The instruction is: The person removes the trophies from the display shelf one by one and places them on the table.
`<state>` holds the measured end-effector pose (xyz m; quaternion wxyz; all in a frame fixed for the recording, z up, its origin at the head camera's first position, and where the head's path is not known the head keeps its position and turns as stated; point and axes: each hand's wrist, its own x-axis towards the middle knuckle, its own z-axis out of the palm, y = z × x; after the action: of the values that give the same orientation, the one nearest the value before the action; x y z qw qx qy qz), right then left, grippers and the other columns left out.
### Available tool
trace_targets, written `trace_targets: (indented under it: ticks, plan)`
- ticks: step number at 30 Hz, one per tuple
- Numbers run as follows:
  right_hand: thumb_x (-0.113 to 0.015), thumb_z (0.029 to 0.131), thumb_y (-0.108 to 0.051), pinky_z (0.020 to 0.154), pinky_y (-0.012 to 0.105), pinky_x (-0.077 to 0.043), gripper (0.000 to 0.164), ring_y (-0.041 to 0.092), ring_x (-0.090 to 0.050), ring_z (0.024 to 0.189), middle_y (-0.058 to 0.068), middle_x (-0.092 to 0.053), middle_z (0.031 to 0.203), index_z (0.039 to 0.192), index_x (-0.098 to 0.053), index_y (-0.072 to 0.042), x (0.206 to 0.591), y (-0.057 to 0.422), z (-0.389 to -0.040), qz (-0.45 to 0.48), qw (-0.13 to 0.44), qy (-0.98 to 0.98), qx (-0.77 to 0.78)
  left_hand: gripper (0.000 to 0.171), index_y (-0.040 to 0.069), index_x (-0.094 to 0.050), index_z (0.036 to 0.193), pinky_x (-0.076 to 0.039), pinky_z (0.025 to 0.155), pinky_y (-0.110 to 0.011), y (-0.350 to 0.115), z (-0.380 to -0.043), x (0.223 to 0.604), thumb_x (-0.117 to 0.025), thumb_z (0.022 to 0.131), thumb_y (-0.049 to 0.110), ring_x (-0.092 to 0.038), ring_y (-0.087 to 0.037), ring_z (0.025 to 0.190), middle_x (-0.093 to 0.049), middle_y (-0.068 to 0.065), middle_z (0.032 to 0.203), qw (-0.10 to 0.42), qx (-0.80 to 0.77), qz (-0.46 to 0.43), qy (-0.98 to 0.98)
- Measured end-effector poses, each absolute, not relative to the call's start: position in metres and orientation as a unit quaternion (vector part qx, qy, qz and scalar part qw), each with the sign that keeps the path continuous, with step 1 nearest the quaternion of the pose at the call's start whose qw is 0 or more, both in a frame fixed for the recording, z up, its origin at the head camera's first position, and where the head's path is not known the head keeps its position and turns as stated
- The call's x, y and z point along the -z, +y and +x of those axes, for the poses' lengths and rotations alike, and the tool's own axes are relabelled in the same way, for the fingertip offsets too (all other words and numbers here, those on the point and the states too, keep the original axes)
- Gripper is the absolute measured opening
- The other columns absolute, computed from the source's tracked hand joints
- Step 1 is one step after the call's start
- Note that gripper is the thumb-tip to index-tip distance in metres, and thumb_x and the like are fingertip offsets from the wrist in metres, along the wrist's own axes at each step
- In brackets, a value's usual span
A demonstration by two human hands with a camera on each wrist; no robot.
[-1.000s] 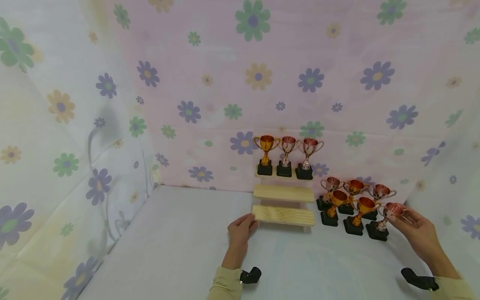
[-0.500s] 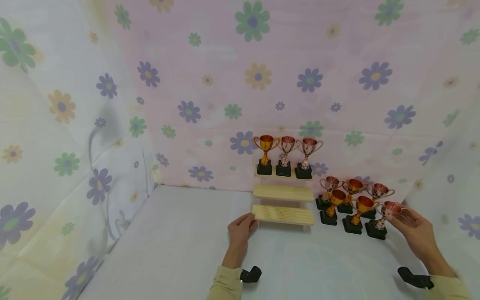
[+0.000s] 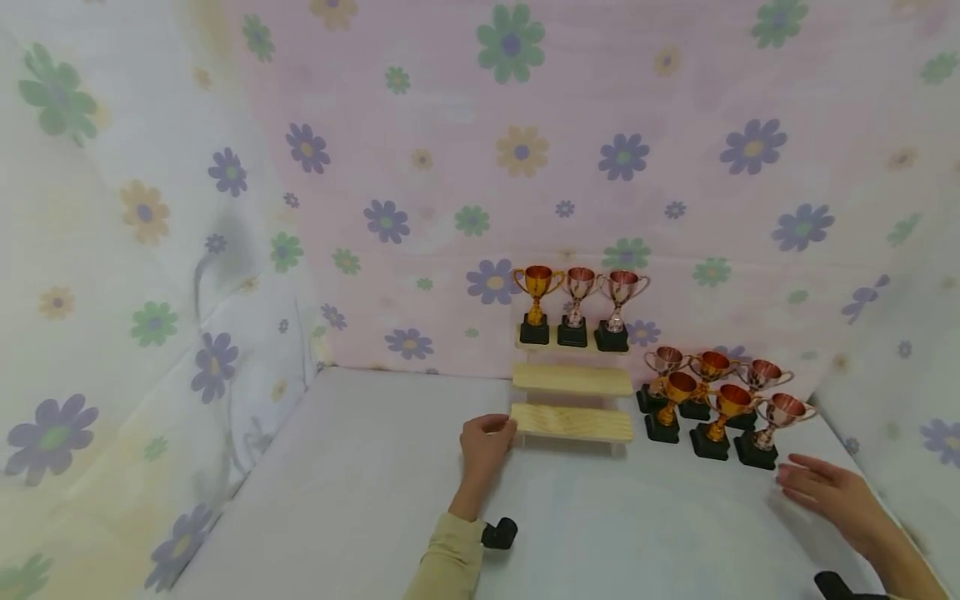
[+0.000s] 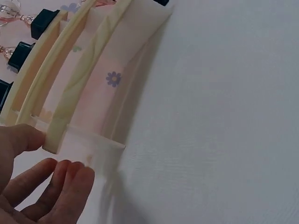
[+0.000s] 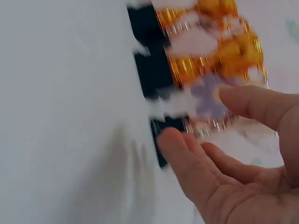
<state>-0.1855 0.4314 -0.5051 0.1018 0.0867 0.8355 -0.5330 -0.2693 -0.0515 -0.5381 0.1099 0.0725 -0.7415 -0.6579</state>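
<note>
My left hand (image 3: 485, 448) is at the left end of the lowest step of a three-step wooden display stand (image 3: 572, 422) with clear side panels. In the left wrist view the thumb (image 4: 29, 138) touches the board's end, and the other fingers are bent just below it, apart from the thumb. My right hand (image 3: 832, 496) is empty, thumb and fingers spread, near the front right silver-pink trophy cup (image 3: 783, 410). In the right wrist view its fingertips overlap that cup's black base (image 5: 163, 140). Gold and silver-pink cups stand upright in two rows right of the stand.
On the stand's top step are a gold trophy cup (image 3: 537, 287) and two silver-pink ones (image 3: 580, 287). The middle step (image 3: 572, 380) is bare wood. Flower-printed cloth walls (image 3: 420, 275) enclose the white table (image 3: 390, 467) at the back and sides.
The right hand has let go of the front right silver-pink cup and drawn back towards me. That cup stays standing in place. The left hand keeps its place at the stand; the head view shifts slightly.
</note>
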Motion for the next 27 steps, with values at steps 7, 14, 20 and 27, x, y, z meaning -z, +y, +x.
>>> trace_targets:
  ticks: [7, 14, 20, 27]
  plan:
    - [-0.056, 0.106, -0.027, 0.091, 0.041, -0.061, 0.063, 0.023, -0.068, 0.107, 0.026, -0.065, 0.128, 0.143, -0.036, 0.02, 0.515, 0.333, -0.173, -0.008, 0.237, 0.801, 0.55, 0.026, -0.006, -0.072, 0.111, -0.061, 0.088, -0.045, -0.057, -0.281, 0.508, -0.075, 0.088, 0.005, -0.07, -0.035, 0.096, -0.072, -0.022, 0.107, 0.204, 0.647, 0.052, -0.733]
    - [-0.06, 0.104, -0.025, 0.096, 0.044, -0.059, 0.073, 0.032, -0.064, 0.118, 0.034, -0.049, 0.143, 0.154, -0.02, 0.01, 0.518, 0.24, -0.192, 0.025, 0.167, 0.773, 0.611, 0.06, -0.003, -0.051, 0.141, -0.038, 0.117, -0.055, -0.05, -0.301, 0.451, -0.077, 0.089, 0.008, -0.047, -0.043, 0.132, -0.05, -0.026, 0.142, 0.19, 0.704, -0.037, -0.683]
    - [-0.058, 0.104, -0.021, 0.102, 0.043, -0.056, 0.074, 0.041, -0.054, 0.13, 0.036, -0.038, 0.151, 0.156, -0.014, 0.009, 0.525, 0.211, -0.207, 0.073, 0.085, 0.77, 0.628, 0.077, -0.002, -0.037, 0.152, -0.029, 0.124, -0.053, -0.04, -0.319, 0.408, -0.079, 0.088, 0.013, -0.032, -0.044, 0.143, -0.035, -0.026, 0.155, 0.149, 0.691, -0.104, -0.7]
    - [-0.048, 0.108, -0.022, 0.108, 0.037, -0.052, 0.063, 0.036, -0.05, 0.133, 0.03, -0.041, 0.152, 0.156, -0.023, 0.009, 0.528, 0.21, -0.221, 0.109, 0.047, 0.743, 0.659, 0.086, 0.002, -0.032, 0.156, -0.031, 0.123, -0.05, -0.033, -0.336, 0.382, -0.081, 0.086, 0.009, -0.033, -0.041, 0.144, -0.033, -0.023, 0.157, 0.142, 0.672, -0.115, -0.718]
